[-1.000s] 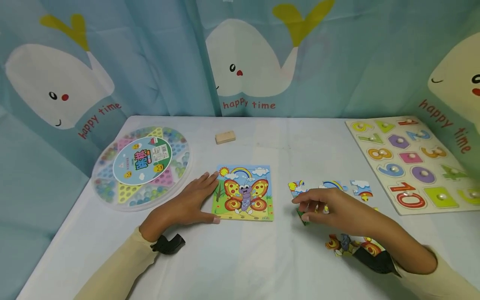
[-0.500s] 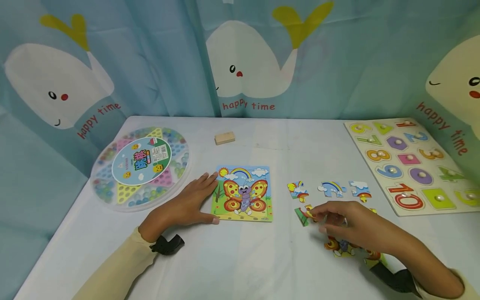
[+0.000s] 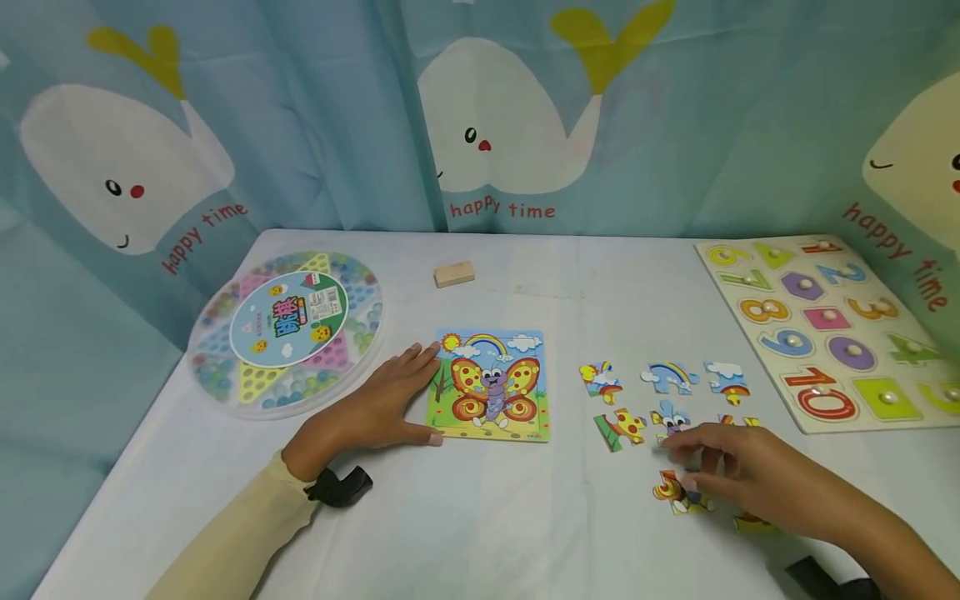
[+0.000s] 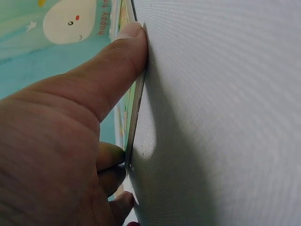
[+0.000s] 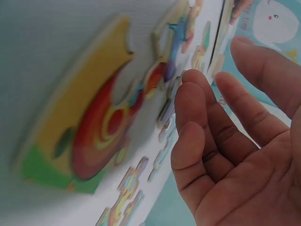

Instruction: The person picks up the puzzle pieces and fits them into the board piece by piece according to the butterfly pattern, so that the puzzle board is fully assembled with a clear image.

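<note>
The left hand, thumb and fingers spread, touches the left side of a square board on the table, bearing a purple butterfly with red-and-yellow wings. Farther right, bright puzzle pieces lie loose under and beside the right hand, its thumb and bent fingers apart.

"Are we in a play corner?"
"We'd say so: a blue curtain printed with white whales and 'happy time' hangs behind the white-covered table."
"And the toys we see?"
"Children's ones: a Chinese checkers set, a number peg puzzle, a butterfly board, loose jigsaw pieces."
"Home or nursery?"
"We can't tell; the curtain fills the background."
</note>
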Demonstrator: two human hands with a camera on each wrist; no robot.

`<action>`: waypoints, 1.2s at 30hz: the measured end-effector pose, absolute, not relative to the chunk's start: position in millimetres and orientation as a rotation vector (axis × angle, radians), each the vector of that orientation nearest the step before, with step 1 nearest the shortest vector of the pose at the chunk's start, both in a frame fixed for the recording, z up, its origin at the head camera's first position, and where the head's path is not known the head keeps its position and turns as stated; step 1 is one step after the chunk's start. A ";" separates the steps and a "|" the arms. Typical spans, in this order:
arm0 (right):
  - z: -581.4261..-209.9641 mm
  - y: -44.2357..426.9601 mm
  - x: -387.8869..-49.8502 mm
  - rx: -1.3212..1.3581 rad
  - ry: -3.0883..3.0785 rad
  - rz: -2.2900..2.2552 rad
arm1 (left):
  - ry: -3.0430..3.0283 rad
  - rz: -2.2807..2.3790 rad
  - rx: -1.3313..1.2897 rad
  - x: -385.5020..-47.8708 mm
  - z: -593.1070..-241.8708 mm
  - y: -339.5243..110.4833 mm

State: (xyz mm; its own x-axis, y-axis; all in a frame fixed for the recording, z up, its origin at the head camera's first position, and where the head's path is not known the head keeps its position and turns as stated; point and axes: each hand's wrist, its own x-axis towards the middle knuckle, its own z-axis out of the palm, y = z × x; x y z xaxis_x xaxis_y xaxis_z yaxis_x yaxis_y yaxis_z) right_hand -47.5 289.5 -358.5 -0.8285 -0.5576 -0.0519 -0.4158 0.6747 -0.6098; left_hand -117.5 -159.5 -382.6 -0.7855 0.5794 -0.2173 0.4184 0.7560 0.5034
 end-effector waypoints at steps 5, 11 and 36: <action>-365.9 295.9 -40.5 -0.840 2.683 -0.938 | 2.600 0.602 0.754 -117.5 -383.3 -161.3; -372.9 298.9 -32.0 -0.861 2.690 -1.002 | 2.597 0.615 0.761 -118.6 -384.6 -162.6; -378.2 303.6 -24.8 -0.686 2.792 -0.833 | 2.587 0.628 0.767 -118.4 -384.2 -159.5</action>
